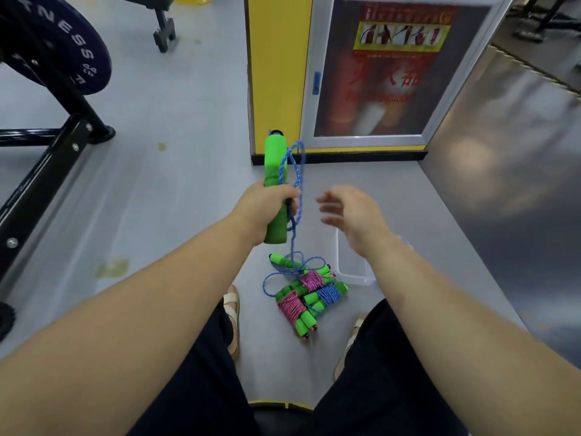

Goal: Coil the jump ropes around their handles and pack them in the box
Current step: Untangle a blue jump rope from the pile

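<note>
A: Left hand (267,204) clenched round the green foam handles (274,158), held upright in mid-air. One handle or a pair pressed together, can't tell.

B: Right hand (349,209)?

A: Fingers loose, grasping nothing, blurred, just beside the blue rope (297,171). A loop or so lies along the upper grip; the rest trails to the floor.

B: Below?

A: A loose green handle (279,259) in the slack. Wound bundles (309,297), pink and blue, near it. The clear box (355,272) is just beside them, partly behind the right wrist.

B: Advice for the wrap?

A: My judgement: take the slack close to the grip, hold it taut, lay turns side by side, and tuck the tail before boxing.
</note>
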